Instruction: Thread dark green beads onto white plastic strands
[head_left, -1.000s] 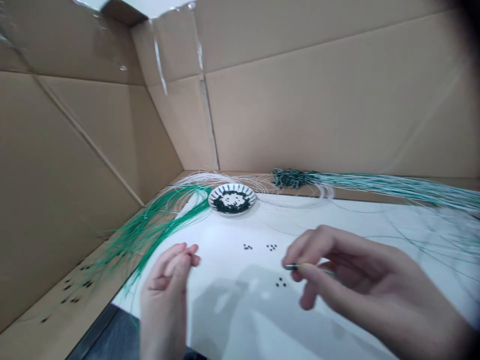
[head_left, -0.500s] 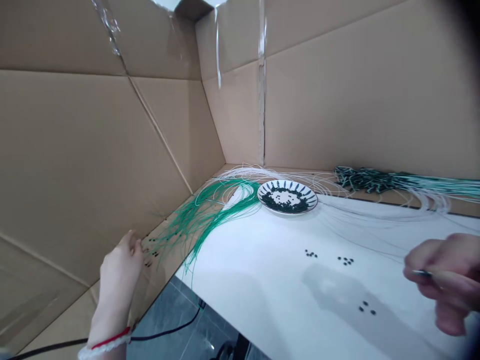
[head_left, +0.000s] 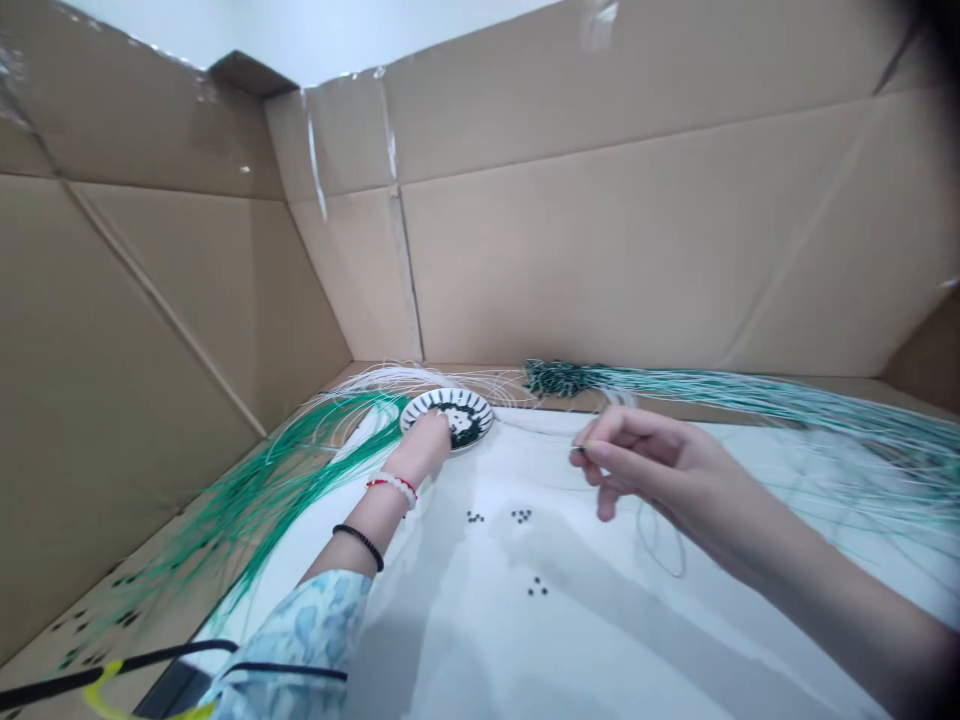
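My left hand (head_left: 429, 443) reaches into a small striped dish (head_left: 472, 409) of dark green beads at the far left of the white table (head_left: 600, 620); its fingertips are bunched over the beads and what they hold is hidden. My right hand (head_left: 652, 470) hovers above the table's middle, thumb and forefinger pinched on a thin wire (head_left: 660, 530) that loops down beneath it. A few small clusters of loose dark beads (head_left: 517, 516) lie on the table between the hands.
Green and white strands (head_left: 300, 450) fan out left of the dish. A bundle of beaded green strands (head_left: 712, 395) runs along the back edge to the right. Cardboard walls (head_left: 600, 230) enclose the table on the left and back. Scattered beads (head_left: 97, 620) lie on the cardboard at lower left.
My left hand has swung from the cardboard at the left edge to the bead dish. My right hand has moved from the right side to the table's middle, still pinching the wire.
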